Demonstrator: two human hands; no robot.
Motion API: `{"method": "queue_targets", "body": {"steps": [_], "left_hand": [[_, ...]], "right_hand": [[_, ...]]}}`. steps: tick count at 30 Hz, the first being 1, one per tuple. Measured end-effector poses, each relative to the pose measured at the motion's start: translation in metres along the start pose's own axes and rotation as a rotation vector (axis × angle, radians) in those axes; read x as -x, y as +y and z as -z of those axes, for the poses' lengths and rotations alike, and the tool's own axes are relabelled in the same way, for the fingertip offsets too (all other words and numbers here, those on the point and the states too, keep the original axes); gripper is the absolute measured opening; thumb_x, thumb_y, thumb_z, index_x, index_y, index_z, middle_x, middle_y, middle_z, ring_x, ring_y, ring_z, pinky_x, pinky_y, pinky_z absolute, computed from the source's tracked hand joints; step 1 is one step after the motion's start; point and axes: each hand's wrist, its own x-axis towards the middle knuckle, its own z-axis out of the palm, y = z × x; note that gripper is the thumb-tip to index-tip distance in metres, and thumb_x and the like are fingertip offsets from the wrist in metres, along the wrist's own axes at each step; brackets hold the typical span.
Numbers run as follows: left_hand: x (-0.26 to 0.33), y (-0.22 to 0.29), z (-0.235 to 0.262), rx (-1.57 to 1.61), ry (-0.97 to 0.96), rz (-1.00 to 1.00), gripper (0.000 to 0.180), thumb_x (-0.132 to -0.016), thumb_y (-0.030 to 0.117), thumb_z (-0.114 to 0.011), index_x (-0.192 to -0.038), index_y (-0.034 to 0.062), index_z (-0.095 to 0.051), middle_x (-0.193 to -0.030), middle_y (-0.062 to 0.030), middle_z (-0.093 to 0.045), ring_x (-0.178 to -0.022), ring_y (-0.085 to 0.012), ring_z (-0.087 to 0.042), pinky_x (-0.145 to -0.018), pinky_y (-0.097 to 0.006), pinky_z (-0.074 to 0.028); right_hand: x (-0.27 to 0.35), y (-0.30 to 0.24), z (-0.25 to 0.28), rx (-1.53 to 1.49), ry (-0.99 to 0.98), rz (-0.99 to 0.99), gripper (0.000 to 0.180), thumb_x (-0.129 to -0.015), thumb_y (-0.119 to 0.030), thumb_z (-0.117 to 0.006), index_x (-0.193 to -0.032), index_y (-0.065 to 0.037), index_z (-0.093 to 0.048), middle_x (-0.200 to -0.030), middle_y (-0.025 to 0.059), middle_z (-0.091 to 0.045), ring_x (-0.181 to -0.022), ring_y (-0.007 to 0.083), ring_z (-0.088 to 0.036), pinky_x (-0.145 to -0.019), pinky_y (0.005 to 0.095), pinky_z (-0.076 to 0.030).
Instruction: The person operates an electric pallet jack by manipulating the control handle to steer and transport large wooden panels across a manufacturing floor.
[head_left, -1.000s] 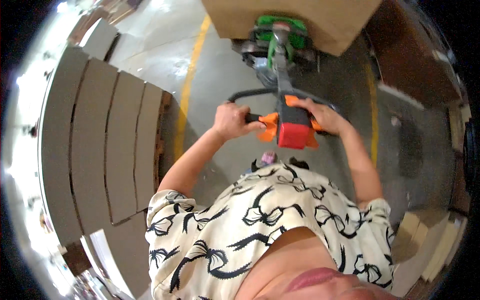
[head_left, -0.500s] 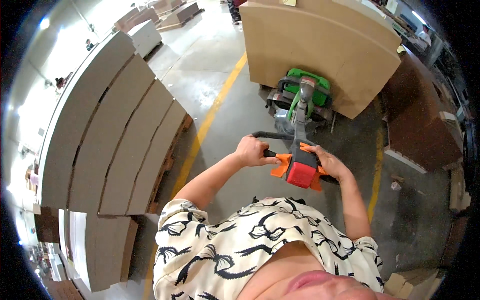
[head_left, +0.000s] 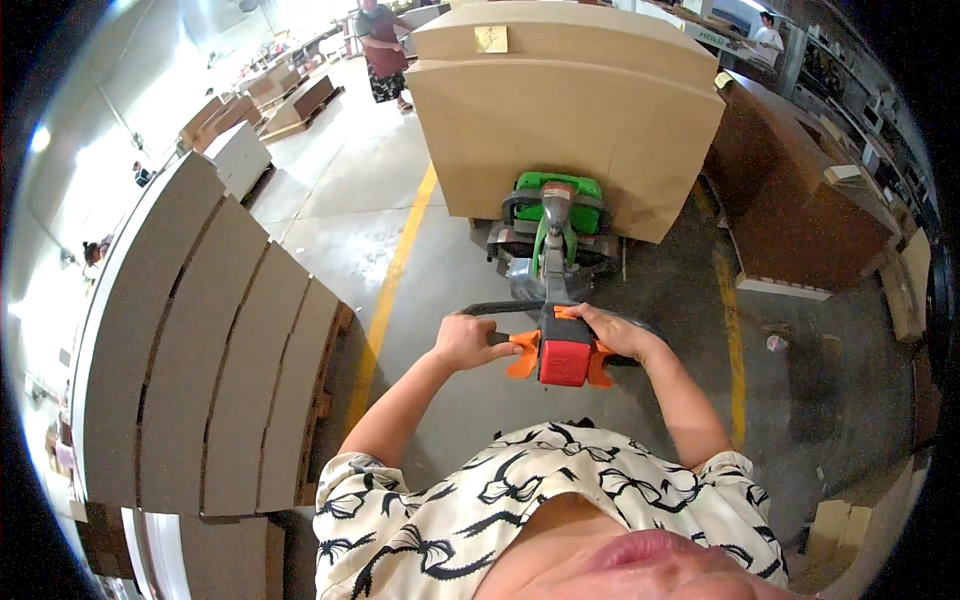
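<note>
Both my hands are on the control handle [head_left: 566, 362] of a green and grey electric pallet truck [head_left: 550, 225]. The handle head has a red block at its near end and orange levers on both sides. My left hand [head_left: 466, 342] is wrapped round the black left grip, its thumb by the orange lever. Closed over the right side is my right hand [head_left: 612, 332], its thumb at the orange piece on top; its other fingers are partly hidden. Beyond the truck body stands a tall stack of tan boards [head_left: 570, 120] with a small yellow note on it.
Stacks of grey-brown boards [head_left: 180, 370] on pallets line the left side. A dark brown stack [head_left: 800, 185] stands at the right. Yellow floor lines [head_left: 395, 280] run along both sides. A person [head_left: 382, 50] stands at the far left of the load, another person [head_left: 767, 40] far right.
The truck, its load and my hands have shifted left in the picture. The left stacks appear lower and nearer. The person beyond the load shows more fully. Both hands keep their hold.
</note>
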Motion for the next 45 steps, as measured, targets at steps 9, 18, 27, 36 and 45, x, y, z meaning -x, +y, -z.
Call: {"method": "queue_targets", "body": {"steps": [9, 18, 27, 36, 45], "left_hand": [[0.001, 0.005, 0.012, -0.058, -0.205, -0.103, 0.069, -0.064, 0.074, -0.056, -0.077, 0.0064, -0.059, -0.069, -0.0134, -0.06, -0.07, -0.0312, -0.061, -0.064, -0.04, -0.047], [-0.012, 0.008, 0.025, 0.114, -0.529, -0.031, 0.065, -0.062, 0.066, -0.066, -0.09, 0.0084, -0.057, -0.078, -0.0127, -0.063, -0.077, -0.0306, -0.062, -0.067, -0.04, -0.047], [-0.008, 0.013, 0.02, 0.028, -0.388, -0.032, 0.066, -0.058, 0.065, -0.069, -0.09, 0.0089, -0.058, -0.076, -0.009, -0.063, -0.075, -0.0288, -0.062, -0.064, -0.038, -0.047], [-0.02, 0.021, 0.033, -0.004, -0.406, -0.016, 0.068, -0.054, 0.069, -0.069, -0.082, 0.0083, -0.057, -0.078, -0.0108, -0.063, -0.077, -0.0293, -0.062, -0.063, -0.04, -0.047], [-0.014, 0.024, 0.021, 0.128, -0.439, -0.07, 0.063, -0.052, 0.058, -0.076, -0.084, 0.0069, -0.06, -0.08, -0.0107, -0.064, -0.079, -0.0287, -0.061, -0.066, -0.038, -0.046]], "right_hand": [[-0.001, -0.004, -0.006, -0.05, -0.006, 0.015, 0.06, -0.096, -0.047, -0.019, -0.128, -0.004, -0.044, -0.13, 0.01, -0.046, -0.121, 0.0188, -0.04, -0.105, 0.0282, -0.026], [-0.002, 0.003, -0.003, -0.062, -0.022, 0.052, 0.06, -0.096, -0.048, -0.02, -0.127, -0.003, -0.045, -0.129, 0.0091, -0.047, -0.12, 0.0185, -0.041, -0.104, 0.0282, -0.027], [0.046, 0.025, 0.02, 0.079, 0.138, -0.037, 0.043, -0.084, -0.029, -0.055, -0.122, -0.009, -0.051, -0.114, 0.0121, -0.059, -0.103, 0.0208, -0.057, -0.09, 0.0312, -0.041], [0.046, -0.001, 0.009, 0.817, 0.156, -0.294, 0.05, -0.063, -0.045, -0.069, -0.101, -0.013, -0.064, -0.09, 0.0128, -0.065, -0.088, 0.0314, -0.061, -0.077, 0.0411, -0.049], [0.055, 0.014, 0.008, 0.844, 0.181, -0.274, 0.064, -0.053, -0.056, -0.077, -0.093, -0.009, -0.064, -0.083, 0.0149, -0.065, -0.083, 0.0325, -0.061, -0.074, 0.0394, -0.048]]}}
